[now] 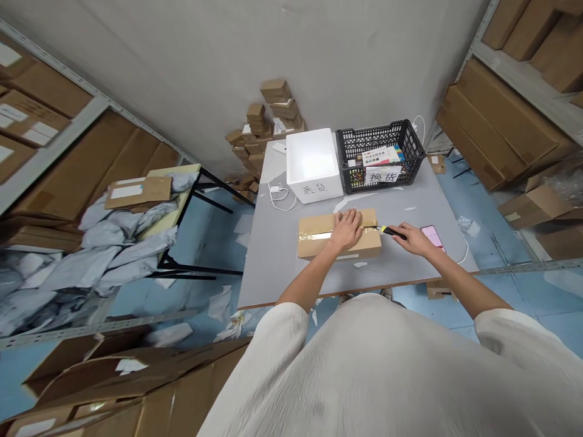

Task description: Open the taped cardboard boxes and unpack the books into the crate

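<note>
A taped cardboard box (314, 244) lies lengthwise near the front of the grey table (273, 267). On its top my left hand (347, 229) presses down, fingers laid out over the lid by the taped seam. My right hand (412, 238) is closed around a black and yellow utility knife (392, 231). The knife's blade end meets the right end of the box at the seam, where a slit shows along the tape. Just right of my right hand, a phone (432, 238) with a lit screen lies on the table.
Behind the box stand a white foam box (314, 164) and a black plastic crate (381, 136) holding books. Small cartons (273, 115) are stacked by the wall. Grey parcels (122, 243) crowd the left side table and shelf. Large cartons (505, 121) fill the right shelving.
</note>
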The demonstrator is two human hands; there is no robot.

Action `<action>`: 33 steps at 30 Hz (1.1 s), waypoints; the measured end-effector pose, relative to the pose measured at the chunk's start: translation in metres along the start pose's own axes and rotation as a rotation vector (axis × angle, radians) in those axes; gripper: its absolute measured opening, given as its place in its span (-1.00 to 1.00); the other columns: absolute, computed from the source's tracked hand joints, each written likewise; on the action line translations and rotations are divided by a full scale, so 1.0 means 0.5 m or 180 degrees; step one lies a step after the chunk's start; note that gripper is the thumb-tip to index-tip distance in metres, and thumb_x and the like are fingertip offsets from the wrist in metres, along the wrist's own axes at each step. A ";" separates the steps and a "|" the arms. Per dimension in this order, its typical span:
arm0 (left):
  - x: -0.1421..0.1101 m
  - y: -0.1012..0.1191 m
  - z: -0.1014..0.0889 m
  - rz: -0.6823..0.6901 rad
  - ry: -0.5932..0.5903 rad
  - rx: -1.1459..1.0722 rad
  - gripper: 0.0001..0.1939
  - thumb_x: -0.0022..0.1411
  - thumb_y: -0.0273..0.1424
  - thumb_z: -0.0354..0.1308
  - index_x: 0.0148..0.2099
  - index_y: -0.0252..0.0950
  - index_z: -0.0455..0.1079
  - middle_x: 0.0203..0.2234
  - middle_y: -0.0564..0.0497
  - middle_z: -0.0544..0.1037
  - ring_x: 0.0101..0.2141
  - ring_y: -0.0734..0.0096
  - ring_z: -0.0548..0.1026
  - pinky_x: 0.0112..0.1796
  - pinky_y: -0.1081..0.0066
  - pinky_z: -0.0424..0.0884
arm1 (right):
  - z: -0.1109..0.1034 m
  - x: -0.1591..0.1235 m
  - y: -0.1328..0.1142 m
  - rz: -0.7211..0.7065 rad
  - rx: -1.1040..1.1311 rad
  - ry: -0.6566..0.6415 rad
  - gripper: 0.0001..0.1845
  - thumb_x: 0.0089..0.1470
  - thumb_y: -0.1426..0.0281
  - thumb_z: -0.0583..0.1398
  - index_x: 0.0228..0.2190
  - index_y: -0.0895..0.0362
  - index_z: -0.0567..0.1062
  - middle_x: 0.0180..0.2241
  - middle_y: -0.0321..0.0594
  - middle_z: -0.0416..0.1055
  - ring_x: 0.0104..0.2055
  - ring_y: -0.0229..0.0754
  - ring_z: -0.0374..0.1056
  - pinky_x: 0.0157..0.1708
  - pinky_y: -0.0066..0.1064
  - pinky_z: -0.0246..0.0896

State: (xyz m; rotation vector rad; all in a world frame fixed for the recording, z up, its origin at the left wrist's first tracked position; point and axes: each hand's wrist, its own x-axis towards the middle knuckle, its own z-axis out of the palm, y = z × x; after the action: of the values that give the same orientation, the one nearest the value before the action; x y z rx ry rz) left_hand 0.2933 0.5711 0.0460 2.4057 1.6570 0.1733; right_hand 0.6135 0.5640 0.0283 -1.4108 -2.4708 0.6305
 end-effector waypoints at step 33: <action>-0.288 -0.233 0.027 -0.1143 0.0546 -0.0951 0.21 0.19 0.12 0.52 0.68 -0.09 0.04 0.68 -0.30 -0.20 0.62 -0.40 -0.10 0.49 -0.28 0.06 | 0.027 0.065 -0.088 0.0116 0.0781 0.0702 -0.37 0.36 -0.15 0.21 0.19 0.00 0.61 0.13 0.03 0.57 0.10 0.21 0.53 0.17 0.10 0.46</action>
State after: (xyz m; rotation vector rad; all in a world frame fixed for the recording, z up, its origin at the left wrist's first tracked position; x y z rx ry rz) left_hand 0.1386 0.4755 0.0084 1.8890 1.9453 0.5362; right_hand 0.5579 0.5688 0.0365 -1.3533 -2.1230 0.7158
